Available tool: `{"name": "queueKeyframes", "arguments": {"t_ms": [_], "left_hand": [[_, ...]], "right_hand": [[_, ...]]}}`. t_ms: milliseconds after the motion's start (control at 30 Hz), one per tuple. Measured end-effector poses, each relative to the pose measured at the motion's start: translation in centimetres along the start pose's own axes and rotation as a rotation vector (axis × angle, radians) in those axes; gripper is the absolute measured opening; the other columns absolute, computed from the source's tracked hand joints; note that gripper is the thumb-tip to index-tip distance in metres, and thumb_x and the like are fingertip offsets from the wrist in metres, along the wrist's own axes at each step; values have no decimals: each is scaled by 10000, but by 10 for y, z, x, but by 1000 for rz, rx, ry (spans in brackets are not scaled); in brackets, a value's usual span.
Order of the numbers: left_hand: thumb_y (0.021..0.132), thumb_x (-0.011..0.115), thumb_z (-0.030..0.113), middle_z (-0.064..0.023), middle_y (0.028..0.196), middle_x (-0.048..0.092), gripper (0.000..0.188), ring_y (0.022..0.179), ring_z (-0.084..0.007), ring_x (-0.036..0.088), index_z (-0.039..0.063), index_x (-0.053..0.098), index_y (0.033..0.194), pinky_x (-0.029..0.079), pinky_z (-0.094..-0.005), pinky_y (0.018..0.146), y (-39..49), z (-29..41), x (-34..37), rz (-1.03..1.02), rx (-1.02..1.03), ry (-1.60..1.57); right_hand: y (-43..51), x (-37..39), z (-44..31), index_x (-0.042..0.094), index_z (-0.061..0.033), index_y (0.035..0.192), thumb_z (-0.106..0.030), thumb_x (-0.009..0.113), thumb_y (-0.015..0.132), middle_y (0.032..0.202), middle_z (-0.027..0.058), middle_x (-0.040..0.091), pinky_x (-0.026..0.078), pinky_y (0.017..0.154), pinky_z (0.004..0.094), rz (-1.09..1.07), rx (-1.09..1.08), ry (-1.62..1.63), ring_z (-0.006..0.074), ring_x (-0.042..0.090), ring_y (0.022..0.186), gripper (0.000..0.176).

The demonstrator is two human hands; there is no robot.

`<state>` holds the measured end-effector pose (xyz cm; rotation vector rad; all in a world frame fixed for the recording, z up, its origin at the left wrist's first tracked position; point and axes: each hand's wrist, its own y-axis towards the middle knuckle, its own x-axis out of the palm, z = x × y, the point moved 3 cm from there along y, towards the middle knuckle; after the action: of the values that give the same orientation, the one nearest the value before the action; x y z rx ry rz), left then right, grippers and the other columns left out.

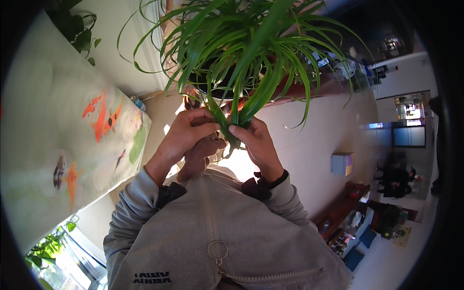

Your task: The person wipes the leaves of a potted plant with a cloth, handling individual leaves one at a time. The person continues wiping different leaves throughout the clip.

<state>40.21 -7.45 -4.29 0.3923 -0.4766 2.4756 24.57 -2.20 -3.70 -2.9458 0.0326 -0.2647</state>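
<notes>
A spider plant [232,47] with long arching green leaves fills the top middle of the view. Its dark pot [214,81] is mostly hidden behind the leaves. My left hand [188,132] pinches the base of a leafy shoot [226,128] between thumb and fingers. From the other side, my right hand [259,141] grips the same shoot, its thumb lying across the leaf bases. Below them the shoot's lower end points toward my chest. A brown, rough-surfaced object [199,156] shows beneath my left hand; I cannot tell what it is.
On the left stands a large panel painted with koi [99,119], with a small can [139,103] beside it. Trailing vines [47,246] hang at lower left. A box [342,163] sits on the floor at right, near a wooden table [340,203]. Dark-clothed people [395,181] are farther off.
</notes>
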Motion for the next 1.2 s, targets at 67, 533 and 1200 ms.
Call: {"name": "queueKeyframes", "arguments": {"t_ms": [67,533,1200], "left_hand": [[792,590,41,-77,827,632,143,720,-105,583,-30,593,917,480,-229,665,2,2,-3,-6,-2,5],[801,639,95,-102,842,633,180,712,-122,602,-34,585,915,503,-239,632,16,19,-15,-12,-15,37],[800,640,115,-82,742,619,159,612,-126,596,-20,596,873,505,-253,517,19,13,-3,41,-29,35]], "right_hand": [[2,2,-2,575,11,1028,-114,589,843,877,30,606,448,674,219,13,3,13,77,551,783,224],[32,2,-8,597,-21,903,-150,647,806,741,-13,569,418,609,216,-83,-10,-54,59,516,688,170],[20,-14,-2,593,-8,983,-195,609,843,855,10,590,425,688,244,-98,19,-20,88,529,782,234]]}}
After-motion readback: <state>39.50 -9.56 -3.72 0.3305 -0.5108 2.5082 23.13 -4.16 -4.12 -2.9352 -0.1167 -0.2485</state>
